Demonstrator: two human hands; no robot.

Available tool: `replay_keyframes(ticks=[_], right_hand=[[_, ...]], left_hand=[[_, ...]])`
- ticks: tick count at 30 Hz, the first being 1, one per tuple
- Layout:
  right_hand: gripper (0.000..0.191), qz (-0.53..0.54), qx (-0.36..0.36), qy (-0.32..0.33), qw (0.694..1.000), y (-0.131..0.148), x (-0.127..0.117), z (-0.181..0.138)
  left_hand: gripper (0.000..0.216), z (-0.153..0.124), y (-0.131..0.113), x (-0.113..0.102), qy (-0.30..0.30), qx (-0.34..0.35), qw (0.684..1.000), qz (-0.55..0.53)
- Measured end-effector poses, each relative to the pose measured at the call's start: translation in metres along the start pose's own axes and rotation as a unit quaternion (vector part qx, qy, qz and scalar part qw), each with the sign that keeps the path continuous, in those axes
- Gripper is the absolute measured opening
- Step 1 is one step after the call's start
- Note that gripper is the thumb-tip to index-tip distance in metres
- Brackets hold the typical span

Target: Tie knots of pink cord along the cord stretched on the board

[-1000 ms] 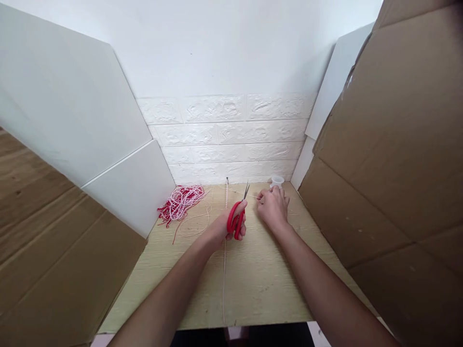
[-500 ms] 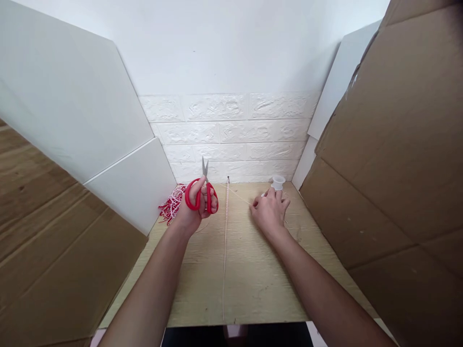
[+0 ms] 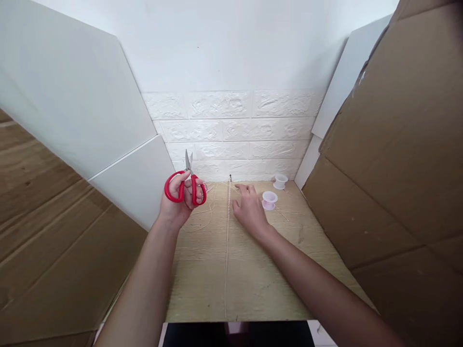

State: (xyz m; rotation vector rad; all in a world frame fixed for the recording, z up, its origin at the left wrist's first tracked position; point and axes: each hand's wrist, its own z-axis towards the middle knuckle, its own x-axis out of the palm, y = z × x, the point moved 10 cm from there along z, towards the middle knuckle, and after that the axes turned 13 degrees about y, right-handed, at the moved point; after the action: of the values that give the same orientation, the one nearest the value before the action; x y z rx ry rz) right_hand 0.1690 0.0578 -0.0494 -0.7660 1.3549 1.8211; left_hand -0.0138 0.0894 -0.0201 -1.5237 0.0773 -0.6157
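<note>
One scissors [image 3: 185, 185], two spools [image 3: 269, 198], two hands [image 3: 249, 212]

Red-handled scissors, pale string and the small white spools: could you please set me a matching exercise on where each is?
Things:
1. red-handled scissors
2. long pale string
3. small white plastic spool
4. second white spool

Places:
A. by the brick-pattern wall
B. raised in the left hand
C. just right of the right hand
D. stretched along the wooden board

Pairs: 1-B, 2-D, 3-C, 4-A
</note>
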Motion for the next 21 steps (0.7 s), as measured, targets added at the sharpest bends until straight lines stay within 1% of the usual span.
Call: replay_keyframes(ticks=[2,4,6,8,11,13,16,18,21], right_hand=[[0.054,0.027,0.035,0.035,0.998,-0.009,0.019,0.013],[0.056,0.036,0.067,0.046,0.996,-0.022,0.031,0.024],[0.051,0.053,0.083,0.058,0.993,-0.034,0.04,0.031],[0.04,0.07,0.088,0.059,0.992,-0.043,0.041,0.033],[0.035,0.075,0.089,0.055,0.992,-0.053,0.038,0.03],[0.039,0.066,0.08,0.048,0.993,-0.056,0.033,0.026],[0.048,0.038,0.047,0.02,0.998,-0.054,0.022,0.014],[0.052,0.019,0.031,0.004,0.999,-0.051,0.012,0.004],[0.044,-0.014,0.021,-0.025,0.999,-0.046,-0.011,-0.009]], left_hand=[[0.034,0.0,0.0,0.002,0.004,0.003,1.0,0.001],[0.033,0.001,0.002,0.003,0.008,-0.001,1.0,0.009],[0.033,0.001,0.006,0.006,0.022,-0.014,0.999,0.021],[0.034,0.001,0.013,0.012,0.05,-0.039,0.997,0.032],[0.039,0.0,0.026,0.025,0.096,-0.088,0.99,0.049],[0.045,-0.003,0.035,0.036,0.128,-0.124,0.981,0.076],[0.056,-0.009,0.049,0.05,0.175,-0.176,0.96,0.128],[0.061,-0.012,0.059,0.053,0.191,-0.214,0.945,0.16],[0.064,-0.017,0.076,0.048,0.19,-0.272,0.916,0.225]])
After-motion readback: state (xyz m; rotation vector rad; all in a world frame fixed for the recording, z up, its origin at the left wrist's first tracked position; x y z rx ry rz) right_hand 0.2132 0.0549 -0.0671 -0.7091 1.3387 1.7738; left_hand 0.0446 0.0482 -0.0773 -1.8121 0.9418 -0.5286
